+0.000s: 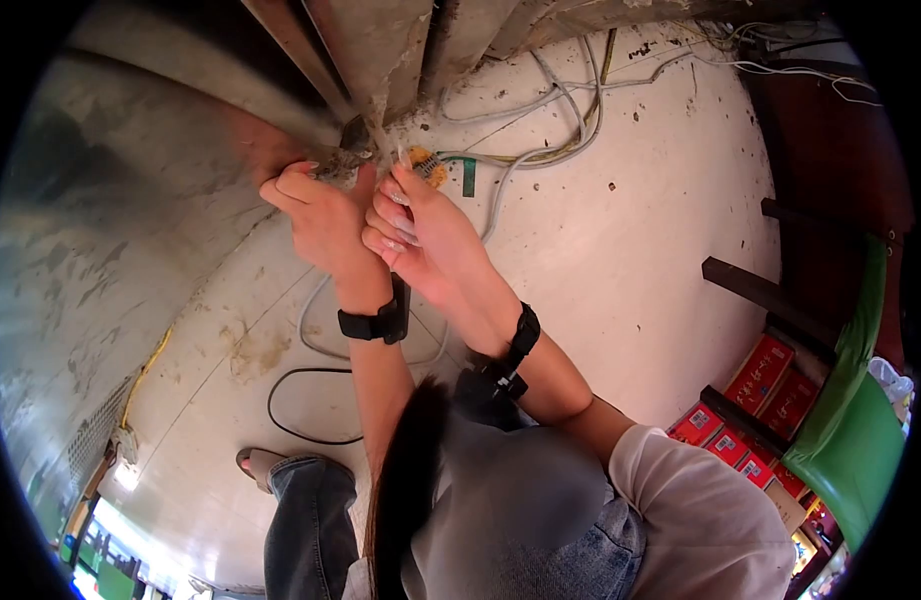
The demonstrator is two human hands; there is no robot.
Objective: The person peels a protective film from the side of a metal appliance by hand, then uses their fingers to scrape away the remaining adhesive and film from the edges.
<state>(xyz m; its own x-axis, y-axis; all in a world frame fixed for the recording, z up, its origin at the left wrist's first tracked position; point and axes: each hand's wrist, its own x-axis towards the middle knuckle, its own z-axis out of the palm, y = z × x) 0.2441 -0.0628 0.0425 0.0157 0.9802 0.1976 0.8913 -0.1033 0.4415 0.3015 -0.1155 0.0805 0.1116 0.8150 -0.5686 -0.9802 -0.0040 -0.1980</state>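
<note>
My left hand (325, 215) is at the upper middle, beside the lower edge of the large grey metal surface (130, 200). Its fingers are partly bent and its thumb points up, apart from them. Close against it on the right, my right hand (420, 220) has its fingers curled toward the palm, with thumb and index finger pinched near a thin pale strand. What that pinch holds is too small to make out. Just behind the right fingertips lies a yellow-orange piece with dark marks (427, 168), and near it a green strip (468, 177).
Grey and yellowish cables (580, 120) run over the dirty pale floor (620, 240), and a black cable (280, 385) loops near a sandalled foot (258, 467). At the right are dark wooden legs (760, 290), red boxes (760, 370) and a green chair (850, 460).
</note>
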